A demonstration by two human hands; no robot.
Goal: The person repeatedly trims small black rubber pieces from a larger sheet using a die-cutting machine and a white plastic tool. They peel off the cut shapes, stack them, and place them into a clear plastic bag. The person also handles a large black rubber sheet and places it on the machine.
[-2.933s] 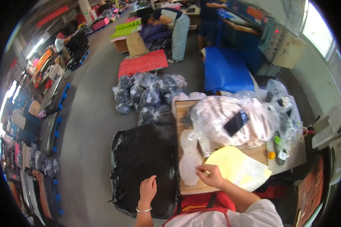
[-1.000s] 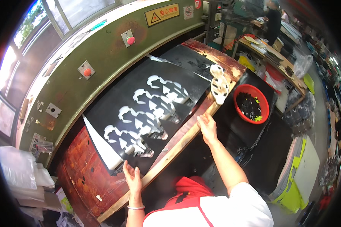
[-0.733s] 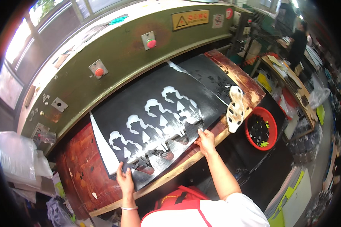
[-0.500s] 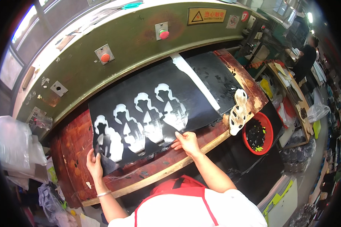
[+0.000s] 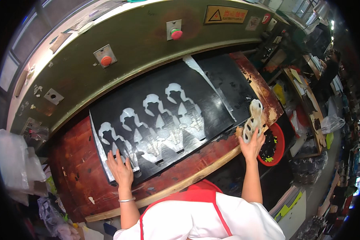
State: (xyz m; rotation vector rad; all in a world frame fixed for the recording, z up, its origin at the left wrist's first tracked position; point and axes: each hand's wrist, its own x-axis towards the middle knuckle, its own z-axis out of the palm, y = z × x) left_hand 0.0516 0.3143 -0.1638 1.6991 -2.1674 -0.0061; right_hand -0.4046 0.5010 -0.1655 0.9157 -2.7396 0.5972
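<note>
At seven o'clock on the red press bed (image 5: 74, 160), the left hand (image 5: 121, 173) lies spread flat, pinning the black sheet (image 5: 164, 120) against sliding; at three o'clock, the right hand (image 5: 253, 145) closes around the pale cutting die (image 5: 253, 120) to lift it

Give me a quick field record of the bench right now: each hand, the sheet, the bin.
left hand: flat on the near left corner of the black sheet
right hand: on the pale cutting die at the bench's right edge
black sheet: lies on the red-brown bench, with a row of cut-out shapes showing pale
press: green machine head behind the sheet, two red buttons
bin: red tub below the right edge, dark scraps inside
</note>
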